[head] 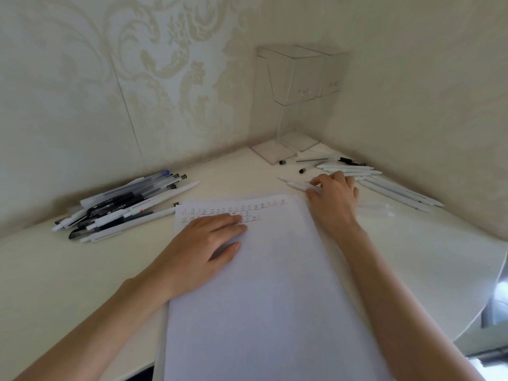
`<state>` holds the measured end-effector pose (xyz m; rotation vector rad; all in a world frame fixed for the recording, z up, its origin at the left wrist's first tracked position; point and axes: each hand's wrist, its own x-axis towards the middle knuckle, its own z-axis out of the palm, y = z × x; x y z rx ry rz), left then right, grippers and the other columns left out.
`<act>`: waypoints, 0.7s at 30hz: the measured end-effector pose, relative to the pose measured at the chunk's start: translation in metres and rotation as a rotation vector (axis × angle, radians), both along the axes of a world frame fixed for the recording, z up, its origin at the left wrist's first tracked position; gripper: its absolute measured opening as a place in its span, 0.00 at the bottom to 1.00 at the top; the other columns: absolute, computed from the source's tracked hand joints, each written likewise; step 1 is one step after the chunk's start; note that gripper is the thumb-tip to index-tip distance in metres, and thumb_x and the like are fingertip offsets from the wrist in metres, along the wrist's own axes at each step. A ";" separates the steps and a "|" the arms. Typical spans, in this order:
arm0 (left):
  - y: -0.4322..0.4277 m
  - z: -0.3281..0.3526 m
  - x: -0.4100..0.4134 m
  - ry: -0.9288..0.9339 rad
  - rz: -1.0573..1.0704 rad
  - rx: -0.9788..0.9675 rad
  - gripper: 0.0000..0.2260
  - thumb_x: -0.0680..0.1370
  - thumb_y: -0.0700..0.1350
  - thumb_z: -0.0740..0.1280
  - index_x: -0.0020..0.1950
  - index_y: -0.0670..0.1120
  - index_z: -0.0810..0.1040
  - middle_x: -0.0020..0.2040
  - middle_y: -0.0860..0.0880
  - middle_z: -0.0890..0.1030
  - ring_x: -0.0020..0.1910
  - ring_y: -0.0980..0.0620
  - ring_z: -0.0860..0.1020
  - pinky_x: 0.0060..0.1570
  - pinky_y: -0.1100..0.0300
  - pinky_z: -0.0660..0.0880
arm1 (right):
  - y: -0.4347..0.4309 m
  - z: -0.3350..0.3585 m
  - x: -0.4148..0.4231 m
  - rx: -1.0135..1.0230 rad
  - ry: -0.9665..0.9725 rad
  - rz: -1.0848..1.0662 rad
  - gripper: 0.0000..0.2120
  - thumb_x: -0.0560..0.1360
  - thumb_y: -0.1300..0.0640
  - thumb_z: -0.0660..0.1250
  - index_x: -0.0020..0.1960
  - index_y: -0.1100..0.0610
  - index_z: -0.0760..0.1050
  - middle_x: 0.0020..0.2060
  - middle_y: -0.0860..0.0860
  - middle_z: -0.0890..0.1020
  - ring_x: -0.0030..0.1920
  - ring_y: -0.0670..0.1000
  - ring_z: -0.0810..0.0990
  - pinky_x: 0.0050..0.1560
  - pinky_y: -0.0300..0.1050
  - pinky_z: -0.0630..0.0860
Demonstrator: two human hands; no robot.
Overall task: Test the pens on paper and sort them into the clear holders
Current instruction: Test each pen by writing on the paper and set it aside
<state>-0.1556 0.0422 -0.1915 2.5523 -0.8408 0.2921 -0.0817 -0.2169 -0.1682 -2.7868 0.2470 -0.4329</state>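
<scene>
flatly, left hand point(204, 244) presses the paper point(255, 284); right hand point(334, 193) pinches a white pen point(298, 185) beside it.

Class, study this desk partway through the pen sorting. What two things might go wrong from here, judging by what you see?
The right hand pinches a white pen lying close to other white pens; lifting it may nudge them into rolling off the desk. Two small black caps lie loose by the clear holders and may be knocked away when pens go in.
</scene>
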 end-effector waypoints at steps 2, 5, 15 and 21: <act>0.000 0.000 0.000 0.003 0.001 -0.003 0.22 0.77 0.57 0.53 0.64 0.51 0.75 0.67 0.54 0.72 0.65 0.58 0.65 0.64 0.69 0.54 | 0.001 -0.001 0.001 0.059 -0.047 0.006 0.11 0.77 0.57 0.62 0.58 0.57 0.75 0.57 0.55 0.75 0.60 0.58 0.67 0.57 0.48 0.61; 0.000 0.000 -0.001 0.016 0.000 -0.002 0.22 0.77 0.57 0.52 0.65 0.51 0.74 0.67 0.55 0.71 0.66 0.59 0.64 0.64 0.69 0.53 | 0.002 -0.002 0.002 0.093 -0.101 0.040 0.06 0.76 0.60 0.63 0.52 0.57 0.73 0.51 0.54 0.79 0.54 0.57 0.72 0.53 0.46 0.60; 0.002 0.005 0.000 -0.026 0.125 -0.100 0.18 0.77 0.53 0.54 0.54 0.48 0.80 0.56 0.54 0.78 0.55 0.55 0.75 0.54 0.59 0.71 | 0.043 0.022 -0.033 0.578 -0.170 0.439 0.14 0.79 0.63 0.56 0.52 0.50 0.78 0.35 0.49 0.79 0.34 0.47 0.73 0.36 0.40 0.68; 0.002 0.004 0.001 -0.011 0.120 -0.096 0.17 0.77 0.52 0.54 0.53 0.48 0.80 0.55 0.54 0.78 0.54 0.53 0.75 0.54 0.58 0.72 | 0.046 0.009 -0.027 0.449 -0.107 0.473 0.18 0.75 0.64 0.63 0.63 0.52 0.74 0.46 0.42 0.79 0.50 0.43 0.73 0.51 0.28 0.67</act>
